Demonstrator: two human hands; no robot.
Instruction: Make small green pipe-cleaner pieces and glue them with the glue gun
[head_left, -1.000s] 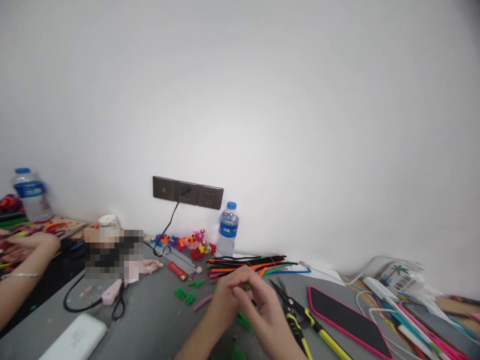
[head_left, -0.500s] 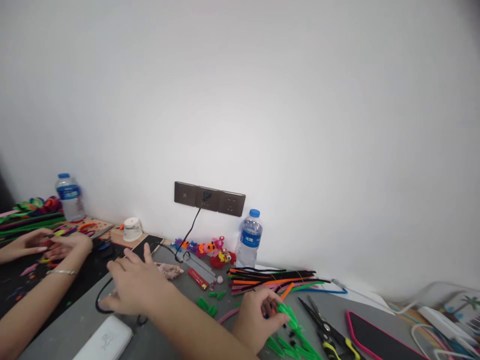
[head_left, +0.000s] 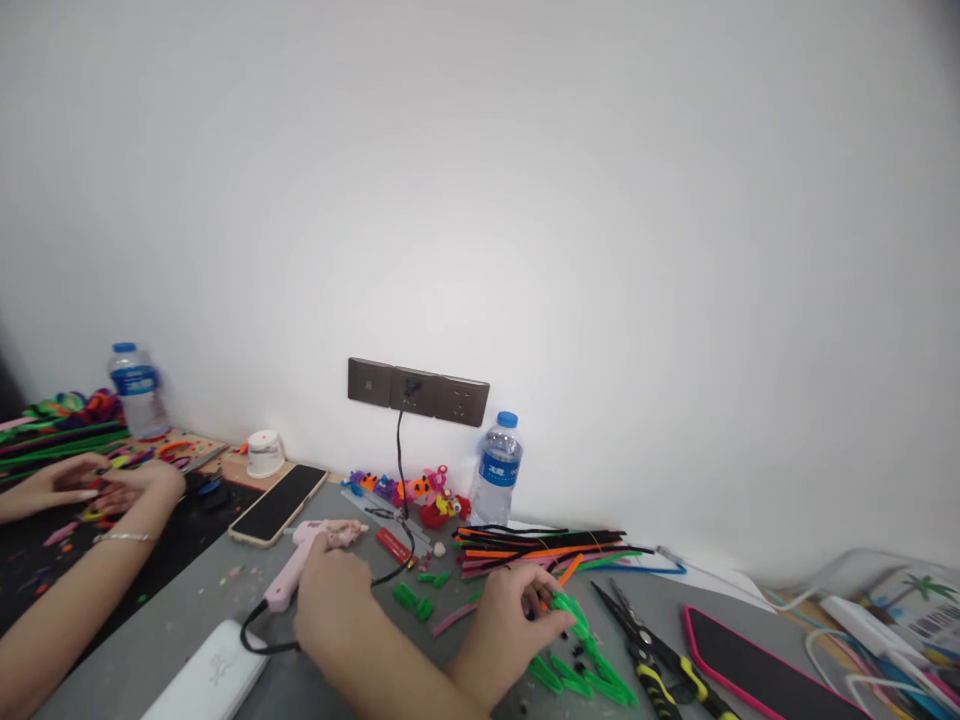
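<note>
My left hand (head_left: pixel 334 595) rests against a pink hot glue gun (head_left: pixel 296 565) that lies on the grey mat. Its fingers are turned away, so their grip is hidden. The gun's black cord (head_left: pixel 262 648) passes under this hand and comes out on the right. My right hand (head_left: pixel 506 620) is closed, thumb and fingers pinched at a bent green pipe cleaner (head_left: pixel 574 612); a small orange bit shows between the fingers. More looped green pipe cleaners (head_left: pixel 592 680) lie just below. Short green pieces (head_left: pixel 412 600) and a pink strip (head_left: pixel 454 618) sit between my hands.
Pliers (head_left: pixel 645 640) and a pink-edged phone (head_left: pixel 757 665) lie right. Behind are pipe cleaners (head_left: pixel 532 550), a water bottle (head_left: pixel 496 470) and small colourful figures (head_left: pixel 427 490). A white power bank (head_left: pixel 214 670) and phone (head_left: pixel 277 505) are left, beside another person's hands (head_left: pixel 135 490).
My left hand has moved right and down, from over the phone to beside the glue gun, which now shows. The cord has shifted right. My right hand has barely moved.
</note>
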